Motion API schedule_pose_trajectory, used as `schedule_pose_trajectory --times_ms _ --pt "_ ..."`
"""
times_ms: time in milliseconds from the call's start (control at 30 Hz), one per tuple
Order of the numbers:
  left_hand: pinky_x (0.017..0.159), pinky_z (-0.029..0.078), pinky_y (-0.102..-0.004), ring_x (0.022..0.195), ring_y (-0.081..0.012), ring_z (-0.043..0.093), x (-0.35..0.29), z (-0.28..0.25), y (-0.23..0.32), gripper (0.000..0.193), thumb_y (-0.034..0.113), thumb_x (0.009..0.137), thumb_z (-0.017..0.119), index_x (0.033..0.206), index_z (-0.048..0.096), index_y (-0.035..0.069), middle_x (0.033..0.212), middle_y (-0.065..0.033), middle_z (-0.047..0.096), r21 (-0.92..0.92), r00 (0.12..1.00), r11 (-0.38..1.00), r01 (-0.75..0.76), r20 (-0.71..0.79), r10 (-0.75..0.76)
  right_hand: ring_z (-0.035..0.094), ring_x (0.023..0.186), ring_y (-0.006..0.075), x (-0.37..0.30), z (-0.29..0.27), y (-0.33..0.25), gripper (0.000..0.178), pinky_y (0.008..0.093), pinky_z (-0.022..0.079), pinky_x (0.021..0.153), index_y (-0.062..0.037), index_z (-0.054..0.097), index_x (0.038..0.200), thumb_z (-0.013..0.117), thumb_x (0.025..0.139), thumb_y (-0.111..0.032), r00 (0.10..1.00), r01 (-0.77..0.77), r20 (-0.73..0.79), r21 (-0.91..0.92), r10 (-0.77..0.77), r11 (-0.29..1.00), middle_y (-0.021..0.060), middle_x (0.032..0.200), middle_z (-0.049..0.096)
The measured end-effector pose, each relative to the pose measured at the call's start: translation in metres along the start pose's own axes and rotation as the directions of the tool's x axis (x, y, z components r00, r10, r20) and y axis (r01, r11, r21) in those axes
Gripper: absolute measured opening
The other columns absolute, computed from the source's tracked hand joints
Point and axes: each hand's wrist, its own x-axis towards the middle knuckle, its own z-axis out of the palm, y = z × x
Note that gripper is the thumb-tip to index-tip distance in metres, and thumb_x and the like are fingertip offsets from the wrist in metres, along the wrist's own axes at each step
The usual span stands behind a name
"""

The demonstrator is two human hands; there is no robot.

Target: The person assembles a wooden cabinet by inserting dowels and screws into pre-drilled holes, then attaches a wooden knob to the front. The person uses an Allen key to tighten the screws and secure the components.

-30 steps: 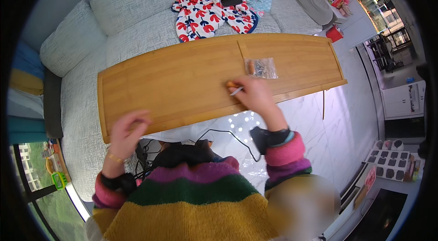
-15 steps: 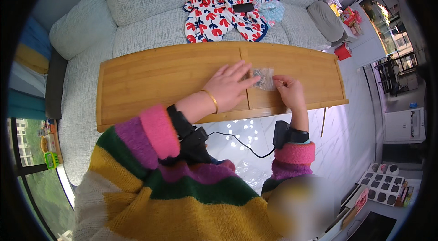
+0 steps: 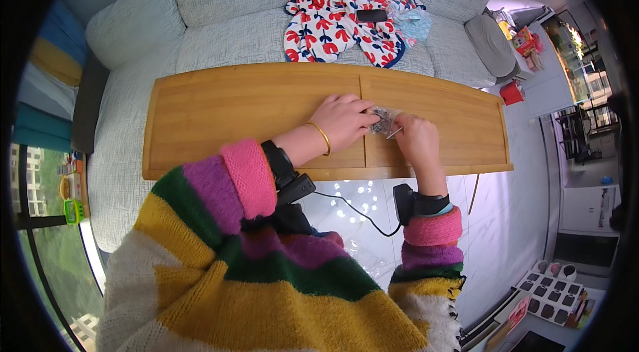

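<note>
A small clear plastic bag (image 3: 383, 121) with dark metallic bits in it is between my two hands, over the wooden table (image 3: 253, 102). My left hand (image 3: 341, 120) grips the bag's left side, with its fingers curled toward the bag. On the other side my right hand (image 3: 417, 139) is closed at the bag's right edge. A thin pale strip, perhaps the bag's edge or a slim piece, shows by the right fingertips; I cannot make out which. What the bits in the bag are is too small to tell.
Beyond the table stands a grey sofa (image 3: 229, 35) with a floral blanket (image 3: 319, 29) and a black phone-like object (image 3: 371, 15) on it. A black cable (image 3: 356, 212) runs between my wrist bands. A red container (image 3: 512, 93) is past the table's right end.
My left hand, spread flat beside the bag before, has curled its fingers onto it. My right hand has closed in on the bag's right edge, and the bag looks more bunched.
</note>
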Motion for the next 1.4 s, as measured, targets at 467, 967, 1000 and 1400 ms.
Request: schedule_pose_trajectory --times_ms 467,967,1000,1400 --pt "0.092 0.037 -0.0365 0.109 -0.0281 0.046 -0.016 -0.003 -0.033 0.041 0.011 0.071 0.061 0.112 0.056 0.008 0.117 -0.0127 0.048 -0.267 0.992 0.964 0.014 -0.12 -0.048 0.062 0.066 0.0317 0.011 -0.001 -0.015 0.024 0.0386 0.05 0.06 -0.003 0.064 0.071 0.062 0.069 -0.027 0.975 -0.206 0.092 0.015 0.204 0.978 0.0177 0.068 0.062" --pt "0.076 0.047 -0.0244 0.084 -0.0101 0.058 -0.111 -0.078 -0.047 0.019 0.008 0.082 0.061 0.099 0.06 0.001 0.093 -0.0038 0.061 -0.896 0.972 0.4 0.192 0.116 -0.206 0.041 0.049 0.0078 -0.032 -0.034 -0.029 0.01 0.0236 0.034 0.046 -0.0022 0.061 0.078 0.059 0.08 -0.012 0.963 -0.164 -0.096 0.528 0.25 0.833 0.0019 0.053 0.048" --pt "0.077 0.046 -0.0231 0.086 -0.0081 0.057 -0.125 -0.084 -0.047 0.022 0.009 0.082 0.062 0.101 0.06 0.0 0.095 -0.0029 0.062 -0.926 0.966 0.325 0.19 0.117 -0.231 0.038 0.049 0.0054 -0.034 -0.036 -0.041 0.01 0.0221 0.032 0.045 -0.0027 0.061 0.078 0.06 0.081 -0.012 0.966 -0.188 -0.042 0.571 0.257 0.799 -0.0009 0.052 0.045" --pt "0.076 0.048 -0.0288 0.088 -0.0197 0.061 -0.239 -0.133 -0.066 0.025 0.011 0.076 0.068 0.097 0.06 0.001 0.096 -0.0086 0.064 -0.806 0.956 0.526 0.27 0.162 -0.243 0.047 0.043 0.0109 -0.004 -0.01 -0.258 0.006 0.0244 0.038 0.043 -0.0036 0.06 0.078 0.066 0.078 -0.007 0.946 0.173 0.057 0.741 -0.318 0.649 0.0051 0.051 0.051"
